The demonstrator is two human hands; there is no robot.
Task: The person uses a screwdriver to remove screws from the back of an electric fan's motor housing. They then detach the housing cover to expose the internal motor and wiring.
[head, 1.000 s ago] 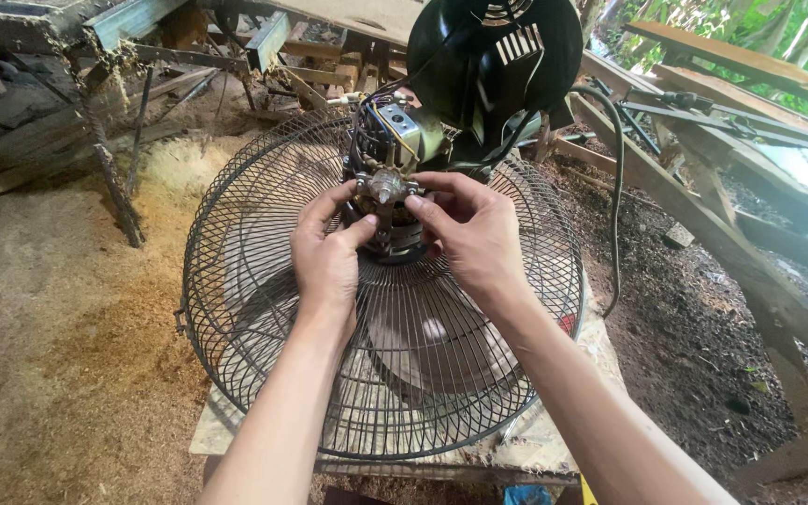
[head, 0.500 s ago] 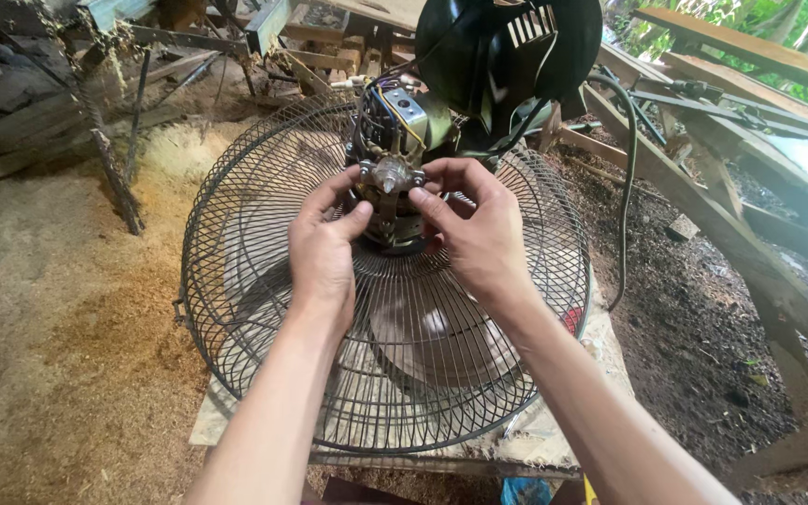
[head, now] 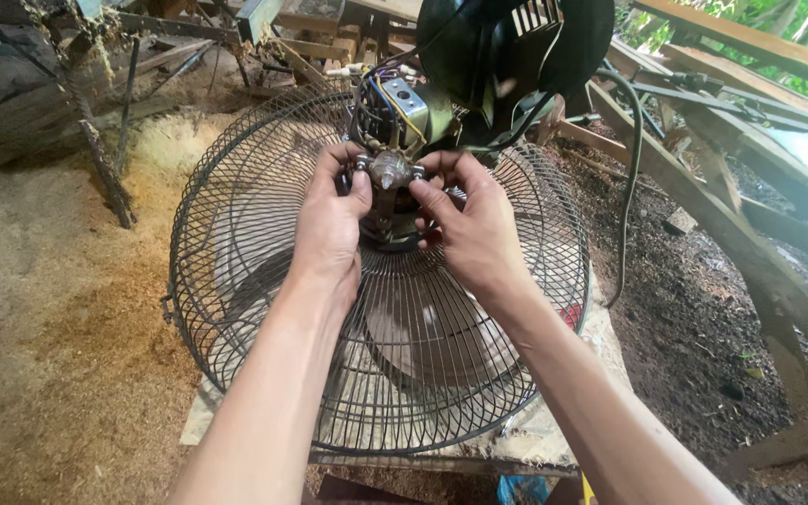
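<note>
A large round wire fan guard (head: pixel 236 234) lies face down on a slab, blades showing through the wires. At its hub stands the bare fan motor (head: pixel 391 173), a metal block with coloured wires. My left hand (head: pixel 329 229) grips the motor's left side, thumb near the top. My right hand (head: pixel 469 224) holds its right side, fingertips on the metal end cap. A black plastic motor cover (head: pixel 516 56) hangs just behind the motor.
A black cable (head: pixel 633 178) runs from the cover down the right of the guard. Sawdust covers the ground at left (head: pixel 39 309). Wooden planks and beams (head: pixel 750 243) slant along the right and back. The slab's front edge (head: pixel 441 463) is close to me.
Both hands stayed on the motor; the fingers shifted slightly around its top. The view moved a little, so fan and cover sit higher in the picture.
</note>
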